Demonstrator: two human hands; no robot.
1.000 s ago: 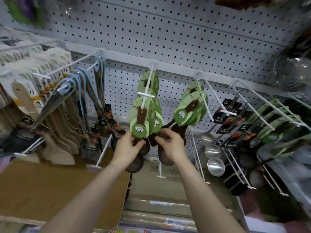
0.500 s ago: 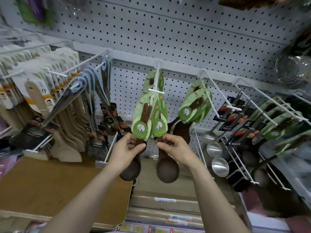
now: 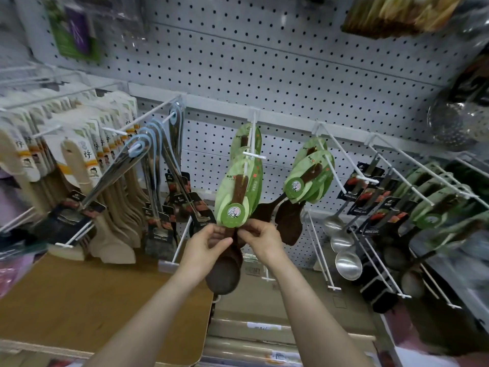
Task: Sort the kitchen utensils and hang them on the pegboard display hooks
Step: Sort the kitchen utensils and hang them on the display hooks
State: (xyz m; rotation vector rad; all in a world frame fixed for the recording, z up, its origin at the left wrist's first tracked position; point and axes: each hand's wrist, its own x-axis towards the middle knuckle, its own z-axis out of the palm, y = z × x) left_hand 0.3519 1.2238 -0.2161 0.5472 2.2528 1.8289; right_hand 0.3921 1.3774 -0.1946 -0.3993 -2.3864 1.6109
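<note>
- The left hand and right hand meet at the middle of the frame. Each pinches the necks of the dark wooden spoons between thumb and curled fingers, just under their green cards.
- The spoon bowls hang below the hands. The cards above look already threaded on the white hook at centre frame.
- The step in hand seems to be squaring up this bunch. Keep the pinch light and let the hook carry the weight, since a downward tug could tear the card holes.
- Ease the cards back together toward the pegboard, printed faces forward, so none twists on the wire.
- Watch the second green-carded bunch just to the right. Its dark blades hang near the right hand and could snag.
</note>
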